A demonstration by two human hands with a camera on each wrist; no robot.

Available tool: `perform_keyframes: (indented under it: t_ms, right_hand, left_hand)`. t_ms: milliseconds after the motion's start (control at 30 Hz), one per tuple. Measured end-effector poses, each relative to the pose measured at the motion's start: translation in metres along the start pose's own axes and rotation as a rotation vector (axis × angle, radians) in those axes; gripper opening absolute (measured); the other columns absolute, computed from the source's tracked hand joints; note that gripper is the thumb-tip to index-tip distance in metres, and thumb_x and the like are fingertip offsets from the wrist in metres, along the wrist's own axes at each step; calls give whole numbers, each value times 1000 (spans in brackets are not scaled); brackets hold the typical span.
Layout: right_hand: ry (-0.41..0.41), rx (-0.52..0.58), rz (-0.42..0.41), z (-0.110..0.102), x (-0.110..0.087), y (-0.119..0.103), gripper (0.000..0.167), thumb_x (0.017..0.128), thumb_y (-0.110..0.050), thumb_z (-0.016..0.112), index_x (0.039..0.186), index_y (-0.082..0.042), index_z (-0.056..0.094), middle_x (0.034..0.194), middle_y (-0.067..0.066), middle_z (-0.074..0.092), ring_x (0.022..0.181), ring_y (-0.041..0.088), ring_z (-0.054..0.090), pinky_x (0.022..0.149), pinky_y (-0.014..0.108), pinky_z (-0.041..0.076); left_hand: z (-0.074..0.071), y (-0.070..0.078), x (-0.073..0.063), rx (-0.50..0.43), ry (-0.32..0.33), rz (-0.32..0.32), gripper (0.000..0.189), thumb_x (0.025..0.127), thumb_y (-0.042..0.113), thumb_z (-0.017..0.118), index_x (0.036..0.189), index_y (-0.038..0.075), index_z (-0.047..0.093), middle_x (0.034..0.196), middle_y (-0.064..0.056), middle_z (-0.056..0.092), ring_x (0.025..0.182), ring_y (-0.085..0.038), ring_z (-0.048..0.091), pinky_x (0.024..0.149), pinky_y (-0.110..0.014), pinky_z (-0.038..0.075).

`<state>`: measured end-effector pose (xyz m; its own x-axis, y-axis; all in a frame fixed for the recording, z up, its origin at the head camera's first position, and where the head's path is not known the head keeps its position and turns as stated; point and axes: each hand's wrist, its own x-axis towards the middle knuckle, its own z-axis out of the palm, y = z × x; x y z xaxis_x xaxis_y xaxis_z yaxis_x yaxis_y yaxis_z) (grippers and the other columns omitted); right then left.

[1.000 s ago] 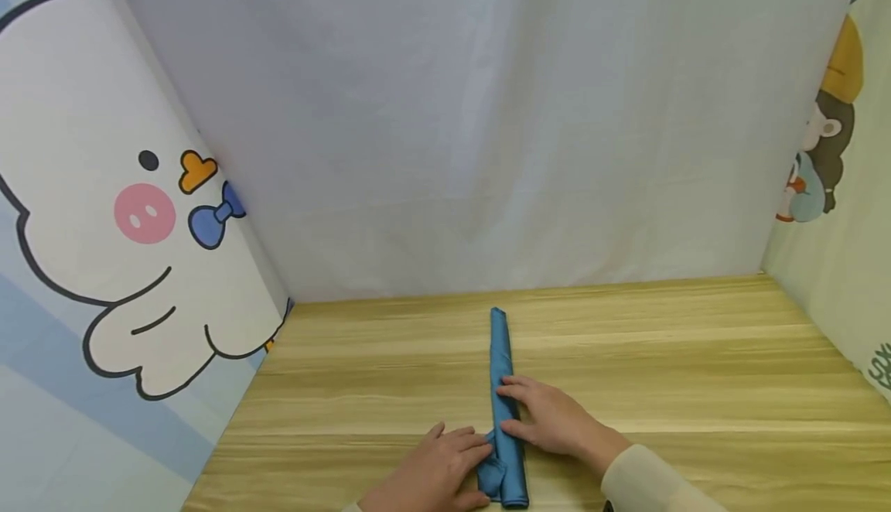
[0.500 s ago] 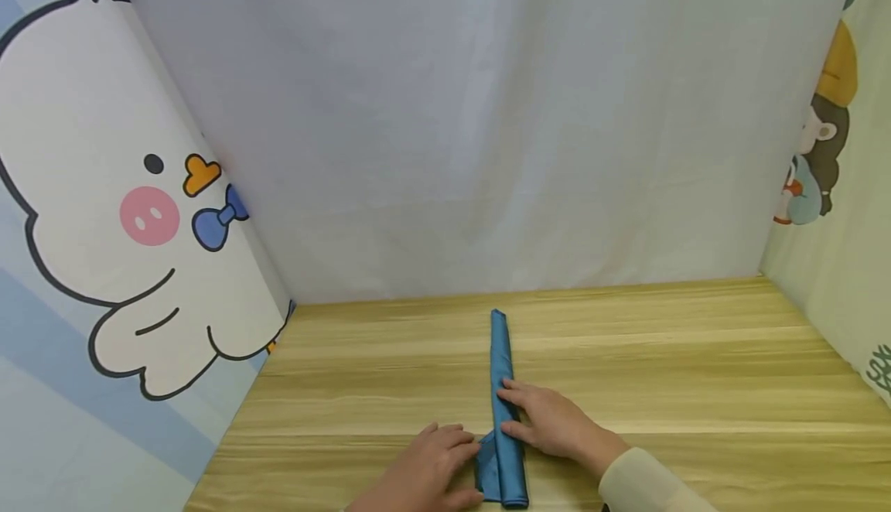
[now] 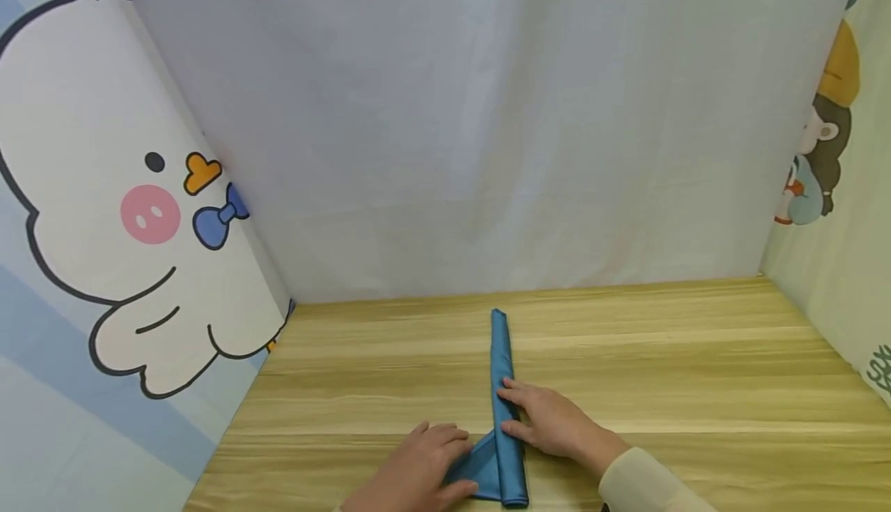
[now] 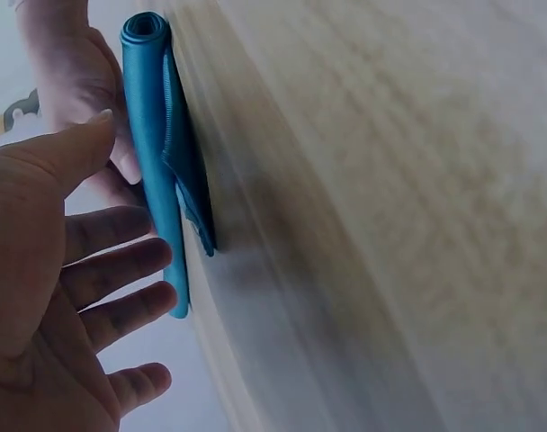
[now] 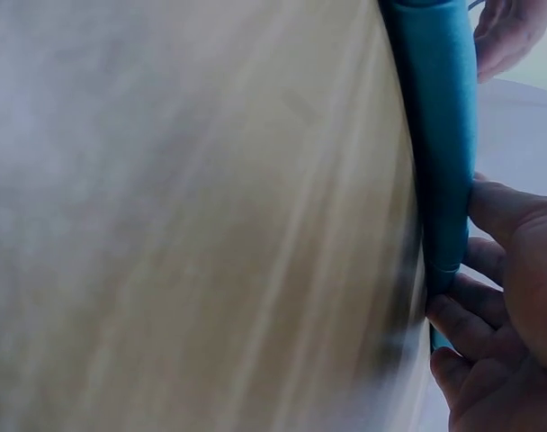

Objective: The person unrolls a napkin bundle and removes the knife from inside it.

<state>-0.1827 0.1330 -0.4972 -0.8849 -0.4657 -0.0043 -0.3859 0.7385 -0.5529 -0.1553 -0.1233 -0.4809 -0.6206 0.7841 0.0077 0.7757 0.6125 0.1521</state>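
Observation:
A blue satiny cloth (image 3: 511, 465), rolled into a long thin tube, lies on the wooden table and points away from me. From its left side near the front, a flat triangular flap (image 3: 482, 472) sticks out. My left hand (image 3: 421, 465) is at this flap, fingers extended and thumb apart; whether it touches the flap cannot be told. In the left wrist view, the spiral end of the rolled cloth (image 4: 146, 99) shows beyond my spread fingers (image 4: 121, 261). My right hand (image 3: 553, 423) rests on the middle of the roll, its fingertips and thumb against the cloth (image 5: 444, 135).
The wood-grain table (image 3: 647, 357) extends to both sides of the cloth. A pale grey curtain (image 3: 487, 125) hangs behind it. Printed side walls stand left and right, with a white cartoon bird (image 3: 90, 148) on the left one.
My left hand has moved a little to the left. The flap, crumpled beside the roll before, now lies flatter and reaches farther left. My right hand has stayed on the roll.

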Motion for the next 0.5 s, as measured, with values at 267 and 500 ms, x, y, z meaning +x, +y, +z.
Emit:
perform_keyframes:
  t_ms: [267,500]
  right_hand:
    - [10,8,-8,0,0,0,57,93,-38,64,139,-7,52,147,14,42,130,35,44,101,51,39]
    - [4,12,-17,-1,0,1,57,94,-38,63,139,-6,52,147,13,42,131,34,44,102,50,39]
  left_hand:
    - [8,-9,14,-13,-53,31,63,95,59,47,143,18,49,144,2,46,134,-20,40,96,-59,40]
    - [10,-18,17,8,-161,114,67,97,59,39,152,22,31,156,7,28,142,-19,27,97,-63,37]
